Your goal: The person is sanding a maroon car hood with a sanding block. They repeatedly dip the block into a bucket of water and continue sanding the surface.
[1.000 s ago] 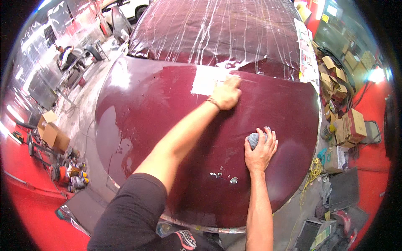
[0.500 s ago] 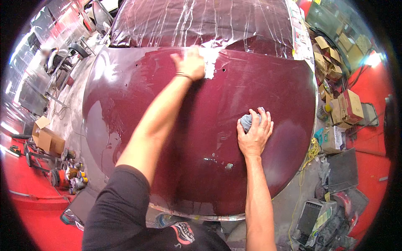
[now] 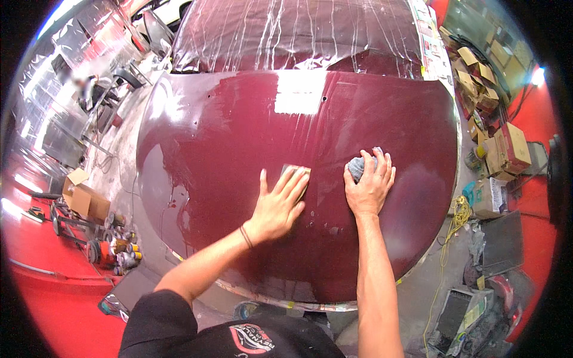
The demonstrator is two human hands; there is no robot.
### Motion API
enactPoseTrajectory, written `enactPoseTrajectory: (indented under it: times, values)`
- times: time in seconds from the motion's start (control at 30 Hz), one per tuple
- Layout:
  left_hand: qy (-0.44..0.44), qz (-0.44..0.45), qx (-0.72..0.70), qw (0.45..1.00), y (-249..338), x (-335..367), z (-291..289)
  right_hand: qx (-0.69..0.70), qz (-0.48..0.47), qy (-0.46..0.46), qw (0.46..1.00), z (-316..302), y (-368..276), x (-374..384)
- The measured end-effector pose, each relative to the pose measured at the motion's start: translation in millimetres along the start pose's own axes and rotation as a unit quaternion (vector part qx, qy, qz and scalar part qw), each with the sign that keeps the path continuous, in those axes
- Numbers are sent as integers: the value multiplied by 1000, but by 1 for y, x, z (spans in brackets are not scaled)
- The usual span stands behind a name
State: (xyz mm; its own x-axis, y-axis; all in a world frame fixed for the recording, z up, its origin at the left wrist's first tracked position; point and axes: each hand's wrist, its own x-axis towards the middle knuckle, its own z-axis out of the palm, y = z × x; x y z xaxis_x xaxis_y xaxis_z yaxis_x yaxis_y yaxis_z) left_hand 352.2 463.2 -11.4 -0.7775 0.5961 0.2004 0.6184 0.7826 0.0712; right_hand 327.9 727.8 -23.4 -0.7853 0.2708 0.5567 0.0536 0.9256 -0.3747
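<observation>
A dark red car hood [image 3: 227,137] fills the middle, wet and glossy in patches. On its centre my left hand [image 3: 276,209] lies with stretched fingers, pressing down a small flat piece of sandpaper [image 3: 293,169] that is mostly hidden beneath them. To the right, my right hand [image 3: 371,190] curls over a crumpled grey-blue rag [image 3: 356,169] that rests on the hood. Two small dark holes show near the hood's far edge. A bright reflection lies between them.
Plastic sheeting [image 3: 239,42] with white drips covers the car beyond the hood. Cardboard boxes [image 3: 510,149] and a yellow cord [image 3: 458,218] lie along the right. At left stand an open carton [image 3: 83,200] and several cans [image 3: 125,247].
My left hand has come from the hood's far edge back toward me to its centre, and the sandpaper now shows. My right hand stays on the rag. The view has shifted slightly.
</observation>
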Motion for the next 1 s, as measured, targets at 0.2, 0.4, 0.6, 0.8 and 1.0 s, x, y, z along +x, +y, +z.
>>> enactPoseTrajectory:
  times: [0.2, 0.4, 0.6, 0.8, 1.0]
  values:
    - [56, -91, 61, 992, -49, 125, -6, 11, -13, 5, 1000, 2, -7, -2]
    - [87, -101, 34, 990, -33, 95, 2, -4, -30, 11, 999, 4, 1, -2]
    - [-15, -103, -26, 994, 21, -135, 5, 191, 30, 166, 967, 8, 18, 5]
    - [78, -283, 26, 956, -60, -53, -7, 664, 380, 271, 584, -1, -15, 29]
    - [77, -190, -11, 979, 18, -65, 7, 594, 412, -77, 687, 39, -170, 74]
